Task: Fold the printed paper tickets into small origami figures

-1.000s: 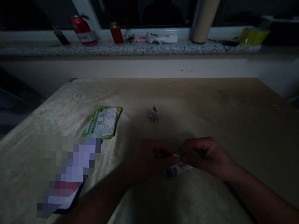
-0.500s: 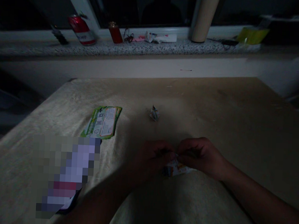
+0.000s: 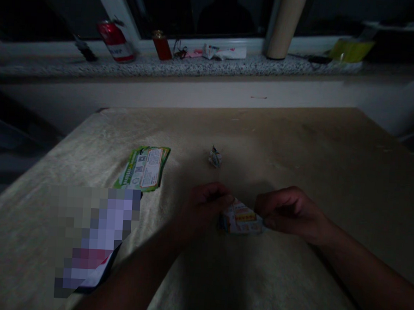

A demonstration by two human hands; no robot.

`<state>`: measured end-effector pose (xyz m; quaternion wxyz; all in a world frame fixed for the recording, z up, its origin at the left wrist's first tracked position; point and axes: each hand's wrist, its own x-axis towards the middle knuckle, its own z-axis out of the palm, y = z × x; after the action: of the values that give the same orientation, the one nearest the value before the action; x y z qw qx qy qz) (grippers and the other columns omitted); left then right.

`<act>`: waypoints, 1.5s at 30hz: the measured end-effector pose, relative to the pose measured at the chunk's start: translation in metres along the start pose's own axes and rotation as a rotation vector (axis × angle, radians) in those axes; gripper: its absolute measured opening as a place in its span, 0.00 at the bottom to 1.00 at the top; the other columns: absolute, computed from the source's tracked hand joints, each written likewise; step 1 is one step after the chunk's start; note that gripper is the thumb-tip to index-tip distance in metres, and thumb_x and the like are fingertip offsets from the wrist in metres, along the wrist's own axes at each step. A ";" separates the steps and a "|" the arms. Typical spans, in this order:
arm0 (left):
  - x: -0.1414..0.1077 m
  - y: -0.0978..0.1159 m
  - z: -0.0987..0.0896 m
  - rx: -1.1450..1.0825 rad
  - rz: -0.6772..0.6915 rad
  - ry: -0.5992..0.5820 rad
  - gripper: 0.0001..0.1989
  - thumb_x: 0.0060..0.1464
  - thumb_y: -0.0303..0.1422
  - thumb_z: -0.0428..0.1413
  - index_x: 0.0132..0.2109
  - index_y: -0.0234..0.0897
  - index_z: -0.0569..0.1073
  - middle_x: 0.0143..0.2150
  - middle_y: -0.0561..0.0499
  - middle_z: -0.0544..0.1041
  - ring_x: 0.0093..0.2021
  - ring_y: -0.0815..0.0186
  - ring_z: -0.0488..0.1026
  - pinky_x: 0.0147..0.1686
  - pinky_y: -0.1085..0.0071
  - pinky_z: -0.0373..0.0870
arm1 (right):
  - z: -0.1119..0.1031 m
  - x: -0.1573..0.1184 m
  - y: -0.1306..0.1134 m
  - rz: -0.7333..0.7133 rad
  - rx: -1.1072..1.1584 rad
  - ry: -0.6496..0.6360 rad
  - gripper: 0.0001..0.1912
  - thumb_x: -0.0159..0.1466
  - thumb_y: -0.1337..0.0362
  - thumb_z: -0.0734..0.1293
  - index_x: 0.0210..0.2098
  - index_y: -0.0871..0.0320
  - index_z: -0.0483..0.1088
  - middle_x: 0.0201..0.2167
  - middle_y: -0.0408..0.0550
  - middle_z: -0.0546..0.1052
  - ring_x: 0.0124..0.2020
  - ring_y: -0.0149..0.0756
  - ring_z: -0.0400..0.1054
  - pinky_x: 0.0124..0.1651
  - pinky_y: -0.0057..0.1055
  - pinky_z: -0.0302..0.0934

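A folded piece of printed paper [image 3: 242, 220], roughly triangular with white, yellow and blue print, is held low over the table between my hands. My left hand [image 3: 207, 206] pinches its upper left corner between thumb and fingers. At the paper's right tip is my right hand [image 3: 289, 210], its thumb and curled fingers closed on that corner. Beyond them stands a small folded paper shape [image 3: 214, 157] with a pointed top. Dim light hides the exact folds.
A stack of green printed leaflets [image 3: 144, 168] lies at left on the cloth-covered table [image 3: 297, 146]. Nearer me is a blurred-out phone-like object [image 3: 102, 233]. The stone windowsill [image 3: 204, 69] carries a red can [image 3: 115, 41], a small red bottle [image 3: 162, 45] and a cardboard tube [image 3: 285, 27].
My right hand has moved right, from the paper's top beside my left hand to its right tip. My left hand has shifted slightly left. More of the paper's printed face shows.
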<state>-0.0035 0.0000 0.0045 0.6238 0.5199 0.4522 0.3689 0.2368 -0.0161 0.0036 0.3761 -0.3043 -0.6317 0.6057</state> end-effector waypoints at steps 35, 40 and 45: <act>-0.019 0.002 0.008 0.613 0.563 0.313 0.05 0.61 0.28 0.58 0.41 0.39 0.79 0.30 0.56 0.81 0.28 0.72 0.75 0.30 0.79 0.71 | 0.008 0.007 0.007 -0.069 -0.373 0.406 0.08 0.65 0.60 0.72 0.42 0.55 0.78 0.37 0.47 0.83 0.36 0.35 0.78 0.39 0.28 0.71; -0.014 -0.004 0.010 0.437 0.325 0.168 0.06 0.61 0.34 0.58 0.38 0.37 0.79 0.30 0.54 0.80 0.29 0.69 0.76 0.30 0.77 0.71 | 0.019 0.012 0.003 -0.009 -0.285 0.348 0.04 0.63 0.63 0.73 0.34 0.56 0.79 0.29 0.45 0.83 0.28 0.31 0.76 0.31 0.23 0.69; -0.008 -0.010 0.012 0.210 0.103 0.102 0.11 0.59 0.40 0.59 0.41 0.36 0.80 0.34 0.50 0.82 0.33 0.65 0.78 0.33 0.73 0.74 | 0.017 0.013 0.002 0.024 -0.186 0.373 0.05 0.63 0.63 0.72 0.32 0.57 0.78 0.27 0.44 0.82 0.26 0.30 0.75 0.27 0.22 0.67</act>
<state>0.0053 -0.0130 -0.0035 0.5225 0.5853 0.4922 0.3771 0.2152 -0.0144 0.0034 0.4497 -0.4520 -0.6007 0.4824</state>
